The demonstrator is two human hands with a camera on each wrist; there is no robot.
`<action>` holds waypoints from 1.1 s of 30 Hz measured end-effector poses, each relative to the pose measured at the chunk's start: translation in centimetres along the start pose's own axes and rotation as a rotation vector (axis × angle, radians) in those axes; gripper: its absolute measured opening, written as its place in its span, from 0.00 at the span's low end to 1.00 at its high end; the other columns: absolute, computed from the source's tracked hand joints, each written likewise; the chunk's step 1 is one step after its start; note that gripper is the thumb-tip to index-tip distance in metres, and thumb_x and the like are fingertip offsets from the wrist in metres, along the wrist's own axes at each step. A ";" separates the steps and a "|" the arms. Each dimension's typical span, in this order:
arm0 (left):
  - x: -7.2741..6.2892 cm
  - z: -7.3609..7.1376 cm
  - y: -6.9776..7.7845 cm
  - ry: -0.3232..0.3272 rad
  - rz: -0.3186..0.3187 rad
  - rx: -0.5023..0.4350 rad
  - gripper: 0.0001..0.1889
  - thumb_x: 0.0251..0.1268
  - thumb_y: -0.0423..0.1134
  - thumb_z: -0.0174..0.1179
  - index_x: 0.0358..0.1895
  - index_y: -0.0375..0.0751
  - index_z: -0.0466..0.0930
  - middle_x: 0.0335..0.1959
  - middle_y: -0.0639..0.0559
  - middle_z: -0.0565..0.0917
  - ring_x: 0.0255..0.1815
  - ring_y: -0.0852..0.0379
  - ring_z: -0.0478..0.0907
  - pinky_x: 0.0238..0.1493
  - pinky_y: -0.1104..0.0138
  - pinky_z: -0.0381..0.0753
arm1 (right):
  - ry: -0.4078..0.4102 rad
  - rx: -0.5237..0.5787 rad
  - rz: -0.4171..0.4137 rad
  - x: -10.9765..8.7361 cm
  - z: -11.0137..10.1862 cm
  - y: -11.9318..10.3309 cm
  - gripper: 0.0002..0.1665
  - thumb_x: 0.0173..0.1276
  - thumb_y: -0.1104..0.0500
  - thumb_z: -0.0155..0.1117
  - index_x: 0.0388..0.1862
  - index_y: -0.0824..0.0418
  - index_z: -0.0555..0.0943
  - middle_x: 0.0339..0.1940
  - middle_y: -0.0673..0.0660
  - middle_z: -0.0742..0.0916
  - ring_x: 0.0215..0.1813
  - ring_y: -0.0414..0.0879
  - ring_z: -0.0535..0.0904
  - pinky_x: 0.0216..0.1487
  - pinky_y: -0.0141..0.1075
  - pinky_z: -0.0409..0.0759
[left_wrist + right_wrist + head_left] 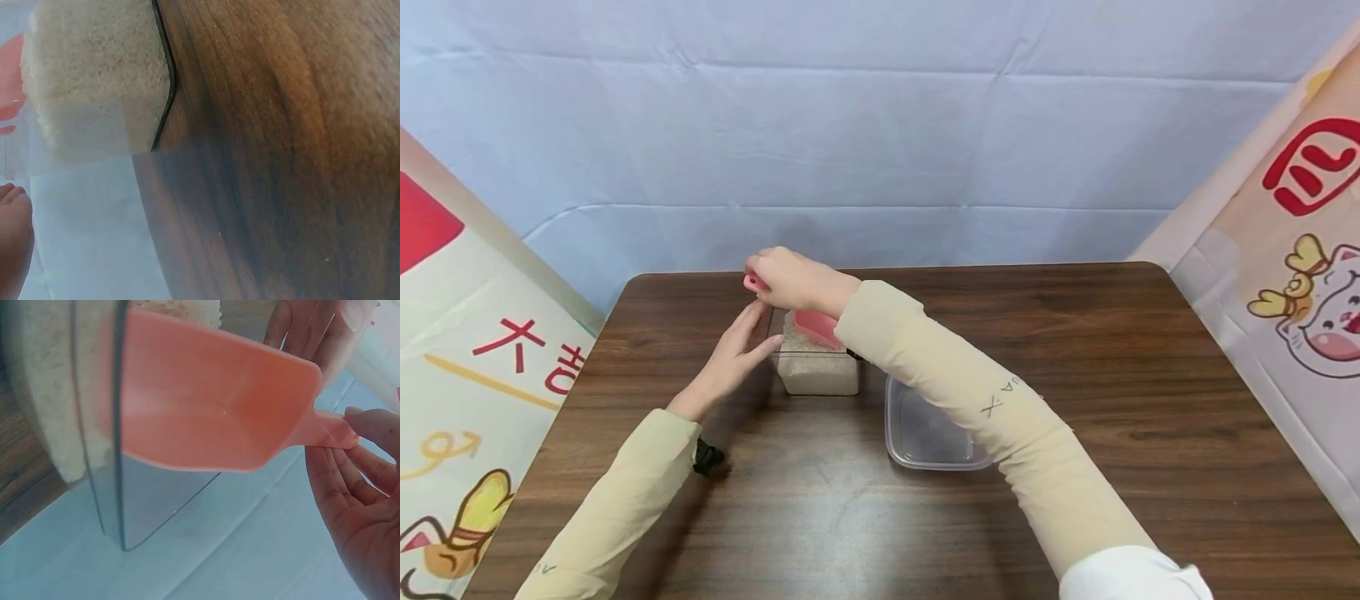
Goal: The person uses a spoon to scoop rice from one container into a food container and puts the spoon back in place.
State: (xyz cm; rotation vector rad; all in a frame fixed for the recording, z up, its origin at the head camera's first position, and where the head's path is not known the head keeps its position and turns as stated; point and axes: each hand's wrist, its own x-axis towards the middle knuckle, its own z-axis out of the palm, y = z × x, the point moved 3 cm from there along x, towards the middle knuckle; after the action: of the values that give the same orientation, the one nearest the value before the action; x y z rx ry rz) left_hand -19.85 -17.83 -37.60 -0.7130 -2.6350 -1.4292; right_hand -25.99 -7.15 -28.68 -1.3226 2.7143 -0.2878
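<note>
A clear box [817, 372] with dark edges stands near the back of the table, with pale rice grains [100, 62] inside it. My right hand [793, 279] holds the handle of a pink scoop [212, 394], thumb on one side and fingers on the other. The scoop's bowl reaches into the mouth of the box, and its front edge shows behind the clear wall, by the rice. On the box's left side lies my left hand [730, 354], fingers straight and thumb apart, at the box wall. Part of the scoop is hidden by the right forearm in the head view.
An open clear plastic tub [925, 429] stands on the wooden table [820, 525] to the right of the box, partly under the right forearm. A light cloth [880, 150] hangs behind the table, and printed banners [1307, 275] stand at both sides.
</note>
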 end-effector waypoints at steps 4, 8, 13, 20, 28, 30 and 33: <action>0.2 0.1 -2.0 -0.010 0.007 0.040 0.34 0.65 0.34 0.53 0.71 0.39 0.48 0.71 0.42 0.52 0.71 0.47 0.47 0.65 0.48 0.52 | -0.010 0.008 -0.003 -0.3 -0.1 0.0 0.16 0.66 0.63 0.51 0.52 0.65 0.74 0.42 0.55 0.76 0.41 0.42 0.68 0.43 0.29 0.67; 0.3 0.0 -2.3 -0.042 0.024 0.090 0.35 0.66 0.41 0.53 0.72 0.46 0.45 0.72 0.47 0.48 0.72 0.51 0.43 0.65 0.47 0.48 | -0.014 0.029 -0.011 -0.7 -0.3 0.1 0.16 0.65 0.64 0.51 0.52 0.65 0.73 0.40 0.55 0.75 0.40 0.42 0.68 0.42 0.29 0.67; 0.5 0.0 -2.2 -0.067 0.050 0.134 0.37 0.66 0.45 0.53 0.73 0.49 0.43 0.73 0.47 0.46 0.72 0.51 0.42 0.65 0.46 0.48 | 0.002 0.043 -0.025 -1.1 -0.7 0.1 0.15 0.64 0.66 0.52 0.50 0.66 0.74 0.37 0.55 0.74 0.39 0.43 0.68 0.42 0.29 0.67; 0.8 -0.1 -2.0 -0.099 0.060 0.182 0.41 0.62 0.49 0.57 0.73 0.50 0.42 0.72 0.47 0.47 0.72 0.51 0.43 0.64 0.46 0.50 | 0.026 0.044 -0.032 -1.4 -1.0 0.4 0.16 0.65 0.65 0.52 0.51 0.66 0.75 0.39 0.56 0.76 0.39 0.43 0.69 0.43 0.30 0.68; 1.2 0.0 -1.8 -0.132 0.070 0.239 0.47 0.57 0.51 0.61 0.73 0.56 0.38 0.73 0.50 0.44 0.72 0.53 0.42 0.64 0.48 0.52 | 0.036 0.067 -0.029 -1.6 -1.1 0.9 0.17 0.64 0.64 0.52 0.52 0.67 0.74 0.39 0.56 0.76 0.39 0.44 0.69 0.42 0.30 0.68; 1.3 0.1 -1.8 -0.133 0.074 0.252 0.48 0.56 0.51 0.63 0.73 0.55 0.38 0.73 0.50 0.44 0.72 0.53 0.42 0.65 0.49 0.52 | 0.039 0.076 -0.030 -1.7 -1.2 1.0 0.16 0.64 0.65 0.52 0.51 0.67 0.74 0.38 0.56 0.75 0.39 0.44 0.69 0.42 0.30 0.68; 1.4 0.2 -1.8 -0.137 0.079 0.271 0.50 0.54 0.52 0.64 0.73 0.53 0.37 0.72 0.49 0.44 0.72 0.53 0.42 0.65 0.50 0.53 | 0.049 0.083 -0.030 -2.0 -1.3 1.2 0.16 0.64 0.65 0.52 0.50 0.67 0.74 0.38 0.56 0.75 0.39 0.44 0.68 0.42 0.30 0.68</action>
State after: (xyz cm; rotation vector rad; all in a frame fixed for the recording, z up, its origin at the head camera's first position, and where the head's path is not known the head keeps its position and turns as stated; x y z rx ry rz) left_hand -21.86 -17.95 -38.76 -0.8974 -2.7897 -1.0090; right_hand -25.92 -4.72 -27.61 -1.3520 2.6912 -0.4366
